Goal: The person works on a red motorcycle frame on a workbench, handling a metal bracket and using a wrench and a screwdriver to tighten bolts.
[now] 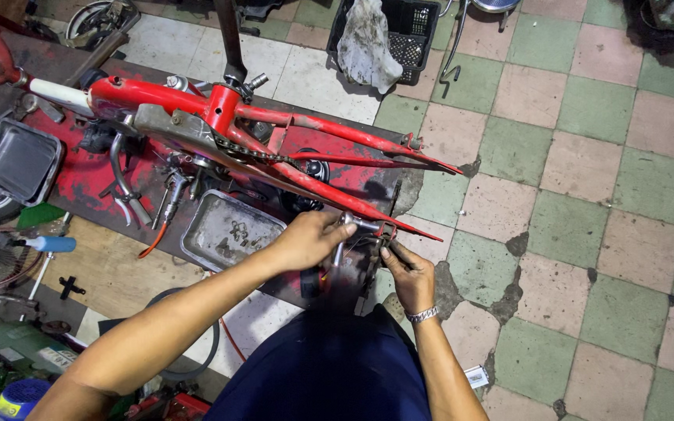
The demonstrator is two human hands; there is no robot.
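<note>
Red bike frame [274, 148] is laid across the workbench [79, 179]. Metal wrench [342, 238] is gripped by left hand [306, 240]; frame's rear end is pinched by right hand [407, 273] at the bench's near edge.

Left hand [306, 240] covers part of the metal tool [350, 228]; the small part pinched by right hand [409, 274] is indistinct.

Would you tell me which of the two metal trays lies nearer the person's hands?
The metal tray just below the red bike frame, beside the left hand. The other tray sits far off by the left edge.
</note>
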